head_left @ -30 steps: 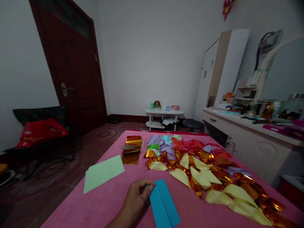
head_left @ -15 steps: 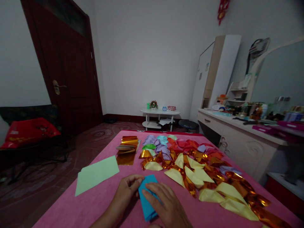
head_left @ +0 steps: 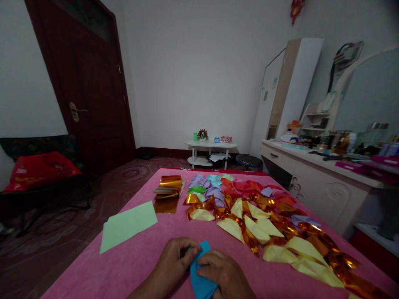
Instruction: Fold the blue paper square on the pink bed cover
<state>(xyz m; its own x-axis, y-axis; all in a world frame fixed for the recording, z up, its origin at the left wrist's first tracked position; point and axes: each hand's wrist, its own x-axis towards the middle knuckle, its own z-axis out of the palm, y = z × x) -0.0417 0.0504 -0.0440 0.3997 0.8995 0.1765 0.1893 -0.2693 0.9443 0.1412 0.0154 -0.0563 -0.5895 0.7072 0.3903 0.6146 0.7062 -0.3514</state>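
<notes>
One blue paper [head_left: 201,284] is held by the middle of the pink cover's [head_left: 131,265] near edge, its upper corner pinched by the left hand [head_left: 178,258], its face pressed by the right hand [head_left: 226,270], fingers bunched. At least two green sheets [head_left: 129,226] are laid by the left edge; one foil stack [head_left: 167,195] is set toward the far left corner. Rightward, folded pieces [head_left: 262,228] are heaped too closely to be counted. Beyond the far edge, one white table [head_left: 210,144] and one stool [head_left: 248,160] are seen; the writing on one red bag [head_left: 43,170] cannot be read.
</notes>
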